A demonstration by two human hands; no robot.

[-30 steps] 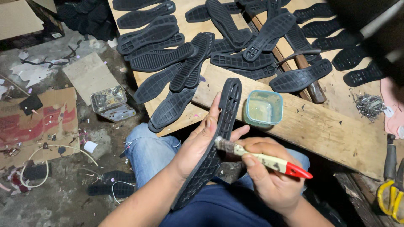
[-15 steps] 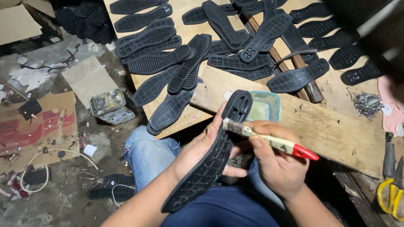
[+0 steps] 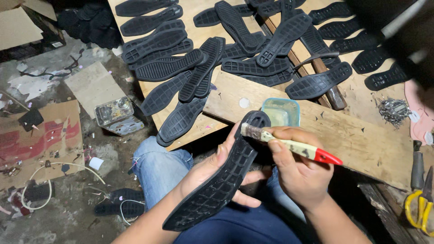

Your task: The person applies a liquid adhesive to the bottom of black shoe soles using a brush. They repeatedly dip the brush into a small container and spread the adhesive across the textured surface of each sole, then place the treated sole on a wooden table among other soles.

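My left hand (image 3: 212, 169) holds a black rubber shoe sole (image 3: 221, 176) from below, tread side facing out, tilted with its heel end up near the bench edge. My right hand (image 3: 298, 169) grips a brush (image 3: 289, 144) with a pale handle and a red end. The bristle tip rests against the upper end of the sole. Just behind the brush, a small square tub (image 3: 281, 111) of pale glue sits on a wooden plank (image 3: 352, 135).
Many black soles (image 3: 199, 68) lie spread over the wooden bench (image 3: 194, 9). A hammer (image 3: 327, 83) lies among them. Small nails (image 3: 392, 110) and yellow-handled pliers (image 3: 418, 203) are at right. Cardboard (image 3: 40, 140), a metal can (image 3: 115, 113) and scraps litter the floor at left.
The sole has tipped lower and further left in my left hand. The brush has slid from the sole's middle up to its heel end.
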